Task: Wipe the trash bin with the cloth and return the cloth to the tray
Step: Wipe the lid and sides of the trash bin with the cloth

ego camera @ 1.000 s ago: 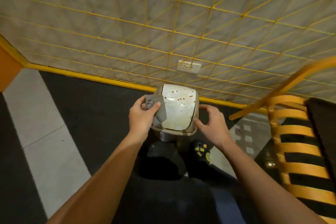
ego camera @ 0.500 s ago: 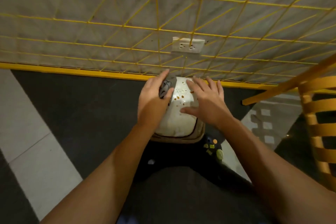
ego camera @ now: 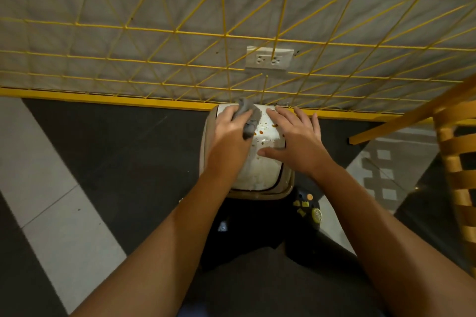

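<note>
The trash bin (ego camera: 257, 175) stands on the floor against the wall, seen from above; its white lid carries several orange-brown spots near the far end. My left hand (ego camera: 229, 134) grips a crumpled grey cloth (ego camera: 251, 117) and presses it on the lid's far left part. My right hand (ego camera: 296, 139) lies flat on the lid's right side with fingers spread and straight. The tray is not in view.
A wall with a yellow wire grid (ego camera: 231, 33) and a white socket (ego camera: 269, 58) rises right behind the bin. A yellow wooden chair (ego camera: 458, 157) stands at the right. A dark shoe with yellow marks (ego camera: 307, 207) sits just right of the bin's front.
Both hands have moved from the bin's sides onto its lid. The left hand carried the cloth toward the far end, and the right hand flattened on the lid. The camera leaned closer.
</note>
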